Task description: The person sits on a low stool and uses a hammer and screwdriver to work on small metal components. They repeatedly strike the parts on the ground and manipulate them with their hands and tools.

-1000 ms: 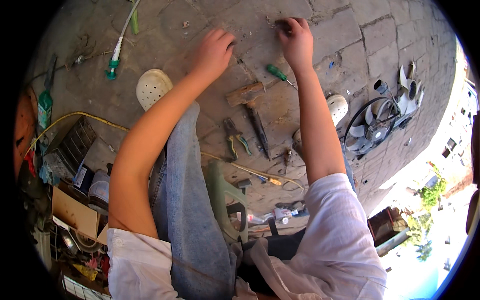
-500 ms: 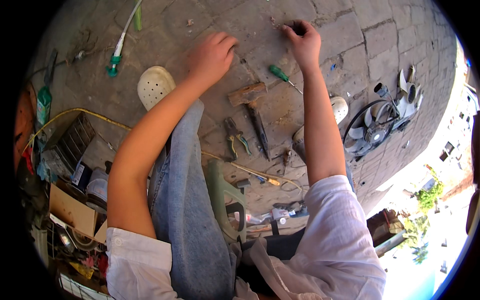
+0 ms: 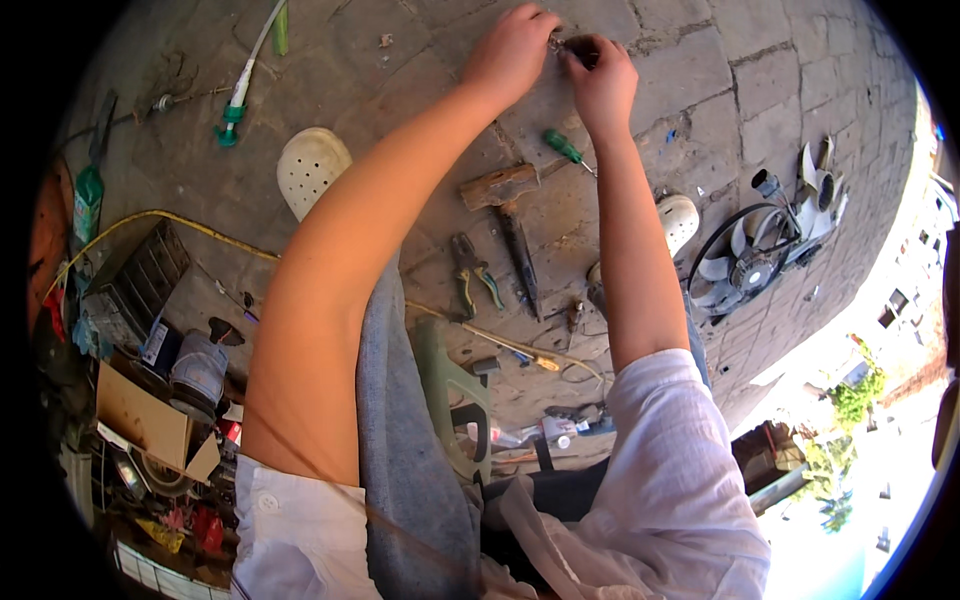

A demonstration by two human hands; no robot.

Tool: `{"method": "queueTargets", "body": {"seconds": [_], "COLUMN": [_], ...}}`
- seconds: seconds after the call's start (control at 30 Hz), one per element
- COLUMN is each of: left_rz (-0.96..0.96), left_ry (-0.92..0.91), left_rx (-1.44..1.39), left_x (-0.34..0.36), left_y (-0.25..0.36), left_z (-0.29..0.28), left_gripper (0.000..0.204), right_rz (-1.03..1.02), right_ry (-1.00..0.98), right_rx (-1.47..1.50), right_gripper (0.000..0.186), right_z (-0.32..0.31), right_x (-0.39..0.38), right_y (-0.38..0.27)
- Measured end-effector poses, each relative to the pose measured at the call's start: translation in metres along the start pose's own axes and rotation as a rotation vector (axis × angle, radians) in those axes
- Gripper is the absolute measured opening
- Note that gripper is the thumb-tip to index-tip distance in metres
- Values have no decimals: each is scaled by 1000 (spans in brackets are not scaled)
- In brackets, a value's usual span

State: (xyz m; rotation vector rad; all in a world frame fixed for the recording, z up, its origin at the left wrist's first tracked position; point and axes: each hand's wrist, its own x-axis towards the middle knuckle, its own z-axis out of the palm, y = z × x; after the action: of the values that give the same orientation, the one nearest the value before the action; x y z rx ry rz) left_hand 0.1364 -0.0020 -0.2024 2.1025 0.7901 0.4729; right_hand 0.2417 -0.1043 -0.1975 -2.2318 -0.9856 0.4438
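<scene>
Right, nearest me are my jeans (image 3: 415, 470), w/ the green stool (image 3: 432, 360) by my legs. Past that, on the paving (image 3: 670, 95), lie the pliers (image 3: 467, 262) & the hammer (image 3: 511, 225), then the green-handled screwdriver (image 3: 562, 146) just beside my R forearm.

Farthest out are my hands. My right hand (image 3: 608, 80) has thumb & forefinger curled into a ring, tips close; my left hand (image 3: 512, 55) has its fingers bent, tips just beside the right's. A small dark bit (image 3: 556, 44) sits btwn the two sets of fingertips. Can't tell if either hand is pinching it or if it's on the ground behind, b/c it's too tiny.

To do this fingertip work well, I'd keep the right steady as an anchor, bring the left in from the side w/ a light touch, & keep knuckles out of my line of sight.

Vs. half a sec ago: left hand's gone up & across, from well apart to nearly meeting the right; right's approx where it was. L forearm now covers more of my jeans.
</scene>
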Motion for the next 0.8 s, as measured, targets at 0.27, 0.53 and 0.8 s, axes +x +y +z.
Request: {"method": "queueTargets", "body": {"seconds": [0.27,0.53,0.8], "left_rz": [-40,-38,-60], "left_ry": [-54,27,-13], "left_rx": [35,-9,-59], "left_x": [-2,-7,-16], "left_y": [-1,-10,-2], "left_z": [10,5,-9], "left_gripper": [26,31,28], "right_rz": [2,348,399], "right_ry": [40,245,-65], "right_rx": [31,157,-279], "right_gripper": [18,23,43], "right_z": [-2,-27,-10], "right_x": [0,-114,-282], "right_y": [3,-42,-54]}}
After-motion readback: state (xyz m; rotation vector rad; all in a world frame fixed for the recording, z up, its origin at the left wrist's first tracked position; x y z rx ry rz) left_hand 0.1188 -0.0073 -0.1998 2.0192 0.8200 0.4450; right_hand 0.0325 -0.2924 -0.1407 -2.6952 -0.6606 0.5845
